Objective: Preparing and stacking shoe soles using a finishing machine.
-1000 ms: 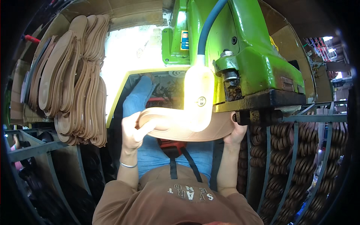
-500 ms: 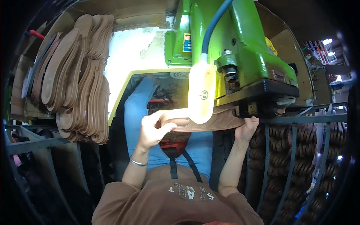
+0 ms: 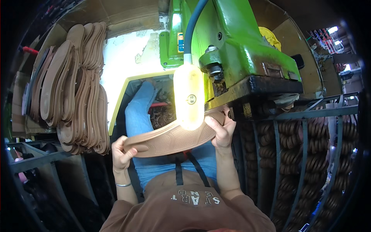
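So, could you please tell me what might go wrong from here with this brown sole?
The right hand grips the brown sole close beside the dark underside of the green machine, so fingers might get knocked or pinched there. The lit lamp overlaps the sole in this view, so glare could hide detail. The pile of soles at left is stacked unevenly, so some might slide.

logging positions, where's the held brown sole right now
In the head view, the brown sole is just below centre, held between left hand and right hand, partly behind the glowing lamp.
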